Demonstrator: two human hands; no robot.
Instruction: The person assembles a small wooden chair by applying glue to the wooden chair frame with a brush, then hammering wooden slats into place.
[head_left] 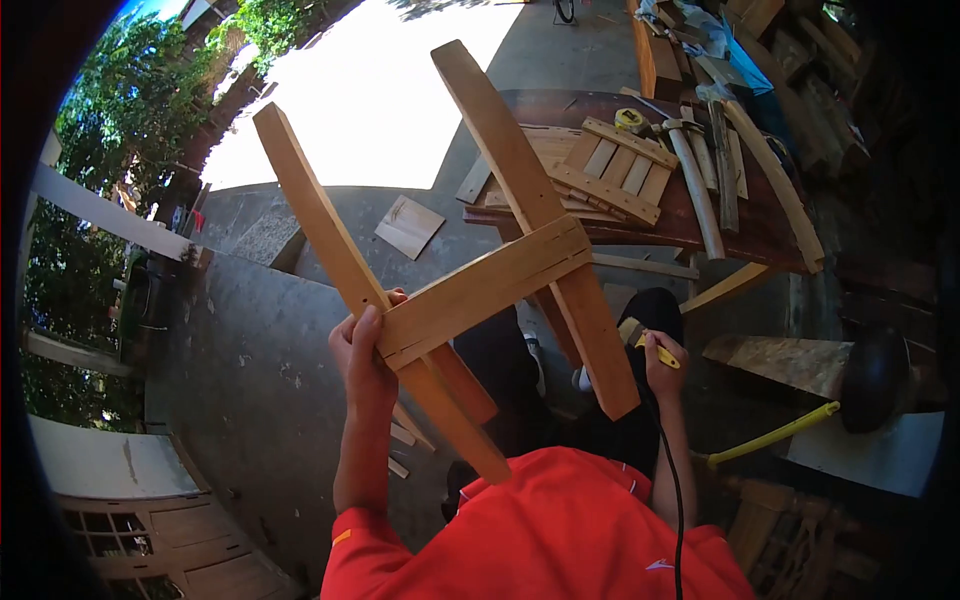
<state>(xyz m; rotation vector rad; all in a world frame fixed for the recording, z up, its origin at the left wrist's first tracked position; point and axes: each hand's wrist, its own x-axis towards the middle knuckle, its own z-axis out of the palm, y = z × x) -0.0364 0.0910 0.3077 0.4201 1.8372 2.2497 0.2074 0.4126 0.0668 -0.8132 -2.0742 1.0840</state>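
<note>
My left hand (365, 350) is closed around the joint of an H-shaped wooden frame (487, 285), which is raised over my lap. Two long legs of this frame are joined by a wide crosspiece, with more wooden pieces partly hidden beneath it. To the right of the frame, my right hand (664, 366) grips a paintbrush (645, 341) by its yellow handle, the bristles pointing up and left. The brush appears apart from the wood. A thin black cable (672, 470) hangs down along my right forearm and over my red shirt.
A dark red table (640, 235) ahead holds a slatted wooden panel (617, 170), a hammer (695, 180), a tape measure (630, 120) and loose wood strips. Beside it on the floor lies a flat board (409, 227). A yellow bar (775, 435) and a round black seat (875, 387) stand right.
</note>
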